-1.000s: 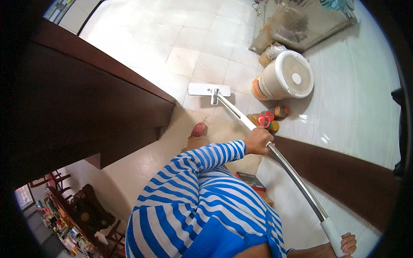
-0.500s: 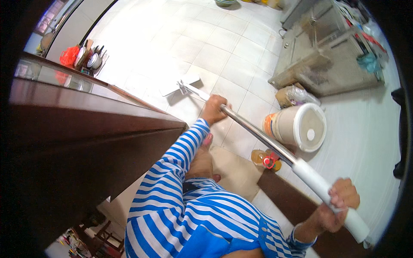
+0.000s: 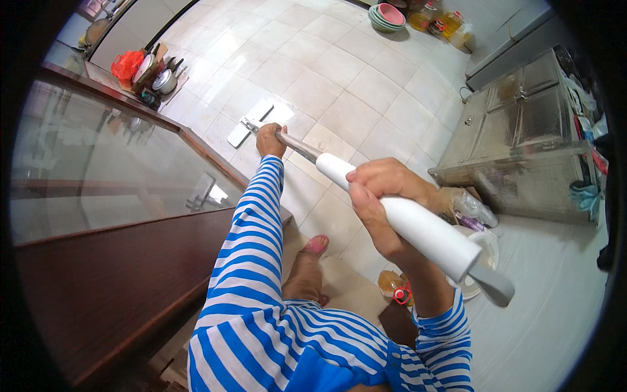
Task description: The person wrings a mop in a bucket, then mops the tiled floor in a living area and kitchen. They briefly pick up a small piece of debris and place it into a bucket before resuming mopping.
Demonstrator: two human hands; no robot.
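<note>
A flat mop point(image 3: 424, 235) with a metal pole and a thick white grip runs slantwise across the middle of the view. My left hand point(image 3: 271, 140) is closed round the lower pole, close above the white mop head point(image 3: 236, 136). The flat head rests on the tiled floor point(image 3: 346, 98), next to the wooden door frame. Farther up the pole, my right hand point(image 3: 385, 199) wraps the white grip, thumb and fingers round it. A grey hanging loop point(image 3: 494, 285) sticks out of the grip's near end.
At left stands a brown door with a glass panel point(image 3: 130, 183). Pots point(image 3: 164, 81) and a red plastic bag point(image 3: 126, 67) lie beyond it. A worn cabinet point(image 3: 516, 124) stands at right, near a white bucket point(image 3: 488, 248) and bottles point(image 3: 392, 282). Stacked basins point(image 3: 386, 18) sit far back.
My right hand has swung left and forward with the grip, which now looks larger and nearer. My left hand and the mop head have shifted left. The view has turned.
</note>
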